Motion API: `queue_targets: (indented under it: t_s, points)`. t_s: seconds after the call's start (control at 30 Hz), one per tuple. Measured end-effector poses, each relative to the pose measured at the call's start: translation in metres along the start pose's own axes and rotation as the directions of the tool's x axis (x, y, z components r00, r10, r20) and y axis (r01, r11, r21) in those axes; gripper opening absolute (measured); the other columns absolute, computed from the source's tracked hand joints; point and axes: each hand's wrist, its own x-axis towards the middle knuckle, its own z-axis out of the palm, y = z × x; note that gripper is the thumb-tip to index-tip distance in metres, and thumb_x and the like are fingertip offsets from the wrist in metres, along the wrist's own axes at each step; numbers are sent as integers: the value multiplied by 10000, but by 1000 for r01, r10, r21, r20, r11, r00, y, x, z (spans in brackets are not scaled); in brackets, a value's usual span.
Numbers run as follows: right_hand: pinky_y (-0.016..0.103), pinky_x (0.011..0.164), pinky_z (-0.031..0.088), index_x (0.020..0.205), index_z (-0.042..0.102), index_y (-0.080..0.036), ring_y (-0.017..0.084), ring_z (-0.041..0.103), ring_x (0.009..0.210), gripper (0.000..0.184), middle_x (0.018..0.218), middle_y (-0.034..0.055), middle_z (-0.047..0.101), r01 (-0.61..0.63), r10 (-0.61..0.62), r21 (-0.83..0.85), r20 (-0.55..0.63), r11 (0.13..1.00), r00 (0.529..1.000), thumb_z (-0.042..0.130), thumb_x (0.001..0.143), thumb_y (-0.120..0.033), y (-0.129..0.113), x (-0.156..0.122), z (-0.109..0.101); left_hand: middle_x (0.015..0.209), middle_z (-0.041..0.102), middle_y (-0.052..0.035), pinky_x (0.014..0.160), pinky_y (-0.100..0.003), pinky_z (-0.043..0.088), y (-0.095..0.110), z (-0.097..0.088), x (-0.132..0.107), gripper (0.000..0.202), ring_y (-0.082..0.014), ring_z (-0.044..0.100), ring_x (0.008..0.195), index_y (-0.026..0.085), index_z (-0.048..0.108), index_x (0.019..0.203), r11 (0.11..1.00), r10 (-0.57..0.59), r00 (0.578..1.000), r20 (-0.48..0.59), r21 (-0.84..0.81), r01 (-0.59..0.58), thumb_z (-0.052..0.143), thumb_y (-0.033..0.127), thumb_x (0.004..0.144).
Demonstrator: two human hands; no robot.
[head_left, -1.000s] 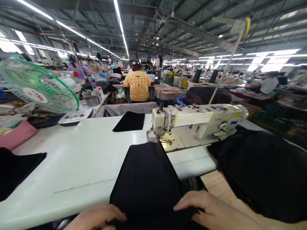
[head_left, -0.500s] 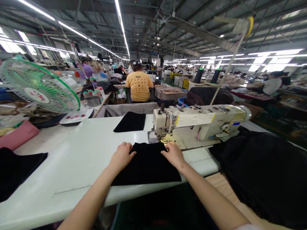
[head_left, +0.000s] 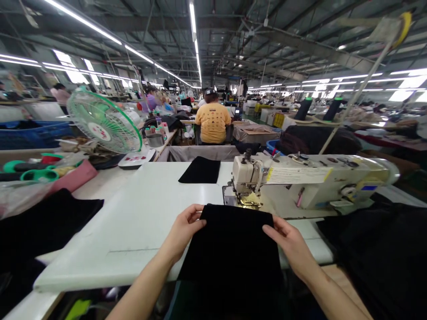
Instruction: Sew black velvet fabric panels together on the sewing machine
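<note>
A black fabric piece (head_left: 233, 240) lies on the white sewing table (head_left: 140, 222) and hangs over its near edge. My left hand (head_left: 185, 229) pinches the fabric's top left corner. My right hand (head_left: 288, 242) grips its top right corner, fingers curled on the cloth. The fabric's far edge sits just in front of the needle area of a cream sewing machine (head_left: 310, 180).
A second black piece (head_left: 200, 171) lies farther back on the table. More black fabric is piled at the left (head_left: 43, 222) and at the right (head_left: 380, 249). A green fan (head_left: 103, 122) stands at the back left. A person in a yellow shirt (head_left: 213, 120) sits ahead, facing away.
My hands moved from the table's near edge up to the fabric's far corners by the machine, then drew slightly back. The camera view has shifted to the left.
</note>
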Motion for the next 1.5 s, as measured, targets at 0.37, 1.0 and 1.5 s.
queue_targets:
  t_s: [0.37,1.0,1.5]
  points:
    - [385,918,554,1010,786,-206,331,691,1070,506,979,89,785,-23,19,-10,-286,1000,958,768,704,-609,1,0,-30,798,715,-20,755,-268,506,26,26,-19,199,-184,637,803,208,734,768,984,180,933,-311,58,-171,760,399,717]
    - [412,996,520,801,811,-229,331,663,1117,272,1181,103,735,105,-113,-43,-372,994,921,851,641,-445,-5,0,-39,806,709,-23,665,-252,574,42,34,-18,224,-159,642,748,185,742,780,977,125,935,-332,-123,-174,814,359,659]
    - [445,998,497,876,795,-215,301,688,988,416,962,83,779,18,12,74,-376,997,926,862,601,-519,-14,1,-35,825,708,-15,617,-201,476,34,36,-10,163,-99,570,667,180,723,718,973,146,907,-394,-109,-204,819,300,663]
